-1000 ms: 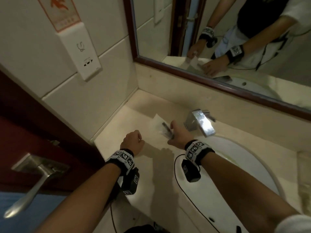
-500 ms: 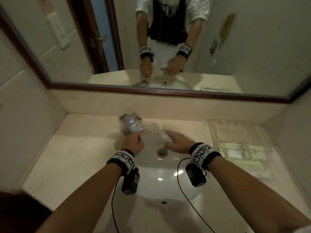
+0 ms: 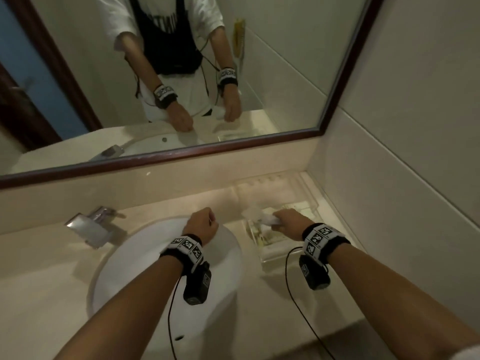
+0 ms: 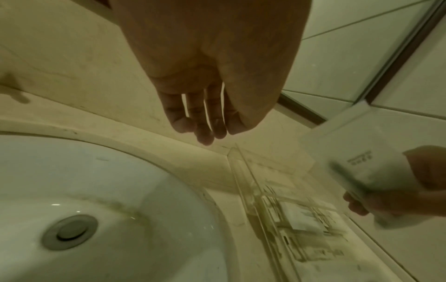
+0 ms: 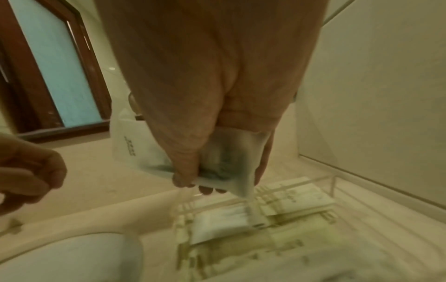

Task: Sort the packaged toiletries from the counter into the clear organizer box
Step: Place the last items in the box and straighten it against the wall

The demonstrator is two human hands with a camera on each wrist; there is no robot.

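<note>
My right hand [image 3: 281, 221] grips a white toiletry packet [image 3: 267, 219] just above the clear organizer box [image 3: 310, 189], which stands on the counter right of the sink against the side wall. In the right wrist view the packet [image 5: 135, 150] is pinched between thumb and fingers [image 5: 183, 179], its lower corner pointing into the box [image 5: 333, 183]. Several flat white packets [image 5: 289, 198] lie inside. My left hand [image 3: 207, 220] hovers over the sink's far rim; its fingers [image 4: 202, 124] hang loosely curled and hold nothing.
The white sink basin [image 3: 145, 268] with its drain [image 4: 70, 231] lies under my left arm. A chrome faucet [image 3: 88, 227] stands at its left. The mirror frame [image 3: 181, 154] runs above the backsplash, and a tiled wall closes the right side.
My right hand has carried the packet from the counter left of the faucet, across the sink, to above the organizer box. My left hand and my view followed to the right.
</note>
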